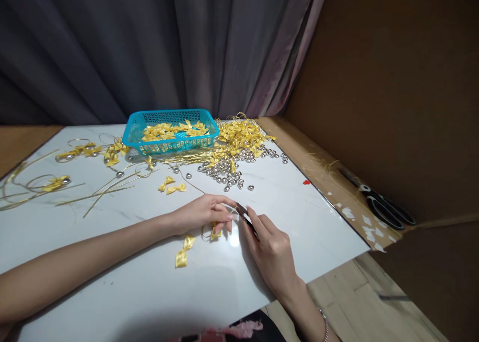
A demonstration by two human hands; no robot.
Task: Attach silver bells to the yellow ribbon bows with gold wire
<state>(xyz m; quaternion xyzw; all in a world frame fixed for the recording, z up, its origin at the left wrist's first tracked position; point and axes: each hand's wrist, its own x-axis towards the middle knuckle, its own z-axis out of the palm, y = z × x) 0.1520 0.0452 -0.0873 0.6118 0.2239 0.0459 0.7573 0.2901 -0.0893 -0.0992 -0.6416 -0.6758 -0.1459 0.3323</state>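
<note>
My left hand (pixel 204 213) rests on the white tabletop (pixel 112 262) with its fingers pinched around a thin gold cord; a small yellow bow (pixel 215 233) lies just under the fingertips. Touching it from the right, my right hand (pixel 270 249) grips a small dark tool (pixel 244 214) whose tip meets the left fingertips. Another yellow ribbon bow (pixel 182 253) lies loose below the left hand.
A blue plastic basket (pixel 136 127) of yellow bows stands at the back, beside a heap of bows (pixel 239 137) and silver heart beads (pixel 228 172). Finished gold cord loops (pixel 56 182) lie at left. Black scissors (pixel 381 202) rest on the brown cardboard at right. A grey curtain hangs behind.
</note>
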